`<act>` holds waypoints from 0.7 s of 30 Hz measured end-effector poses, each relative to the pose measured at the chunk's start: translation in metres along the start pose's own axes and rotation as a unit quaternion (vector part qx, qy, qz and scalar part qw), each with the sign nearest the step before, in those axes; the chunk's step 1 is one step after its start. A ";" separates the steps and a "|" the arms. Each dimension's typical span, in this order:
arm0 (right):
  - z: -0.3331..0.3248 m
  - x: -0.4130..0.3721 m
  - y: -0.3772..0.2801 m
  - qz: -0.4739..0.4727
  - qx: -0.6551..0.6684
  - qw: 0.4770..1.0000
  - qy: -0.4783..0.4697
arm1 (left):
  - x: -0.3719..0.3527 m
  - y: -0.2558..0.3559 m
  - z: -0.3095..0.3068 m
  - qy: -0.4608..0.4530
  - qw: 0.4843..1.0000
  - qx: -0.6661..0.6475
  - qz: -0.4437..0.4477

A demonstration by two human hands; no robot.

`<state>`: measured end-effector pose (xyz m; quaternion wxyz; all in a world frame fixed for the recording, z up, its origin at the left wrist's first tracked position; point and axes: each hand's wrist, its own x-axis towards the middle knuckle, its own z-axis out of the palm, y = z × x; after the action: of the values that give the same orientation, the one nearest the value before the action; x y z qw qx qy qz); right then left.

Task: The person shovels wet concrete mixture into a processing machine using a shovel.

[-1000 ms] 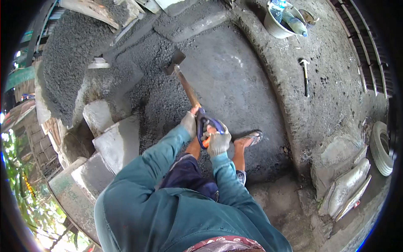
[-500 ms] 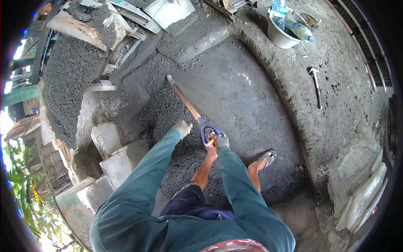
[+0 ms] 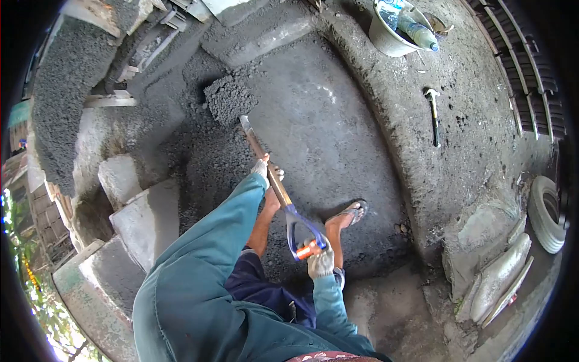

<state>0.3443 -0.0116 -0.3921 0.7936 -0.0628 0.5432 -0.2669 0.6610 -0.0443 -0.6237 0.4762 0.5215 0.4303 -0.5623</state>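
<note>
I hold a shovel [image 3: 281, 194] with a wooden shaft and a blue D-shaped handle with an orange grip. My right hand [image 3: 320, 263], in a pale glove, is closed round that grip. Farther up, my left hand [image 3: 262, 169], gloved with bare fingertips showing, is wrapped round the shaft. A heap of dark, damp concrete mix [image 3: 230, 99] sits at the far end of the shovel, hiding most of the blade. More loose mix [image 3: 211, 154] lies on the ground to the left of the shaft.
A smooth grey floor slab [image 3: 325, 142] is bordered on the right by a raised ledge [image 3: 374, 102]. On that side are a bucket with bottles [image 3: 389, 45], a hammer [image 3: 434, 117], a filled sack [image 3: 500, 286] and tyres [image 3: 546, 214]. Concrete blocks [image 3: 136, 223] stand left.
My left hand, open beside the shaft before, now grips it. My right hand has drawn the handle back toward my body. A heaped load of mix now shows at the blade end.
</note>
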 end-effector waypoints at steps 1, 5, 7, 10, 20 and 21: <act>-0.009 -0.010 0.000 -0.020 -0.042 0.997 0.058 | -0.031 -0.015 0.028 0.045 0.997 -0.055 0.041; -0.017 -0.014 -0.023 -0.051 -0.188 0.930 0.312 | -0.003 -0.070 0.023 -0.017 0.998 0.037 0.039; -0.022 -0.003 -0.048 -0.061 -0.206 0.912 0.350 | -0.008 -0.081 0.042 -0.018 0.998 0.031 0.045; -0.044 -0.014 -0.088 -0.088 -0.196 0.910 0.355 | -0.033 -0.115 0.060 -0.007 0.999 -0.002 0.044; -0.192 -0.114 -0.229 -0.063 -0.120 0.969 0.204 | -0.179 -0.250 0.075 -0.119 0.975 -0.181 -0.048; -0.225 -0.121 -0.242 -0.038 -0.112 0.971 0.209 | -0.221 -0.262 0.081 -0.068 0.974 -0.195 -0.089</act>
<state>0.0245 -0.1148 -0.2880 0.6396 -0.1149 0.7208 -0.2410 0.3897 -0.0588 -0.4004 0.5453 0.3382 0.5429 -0.5417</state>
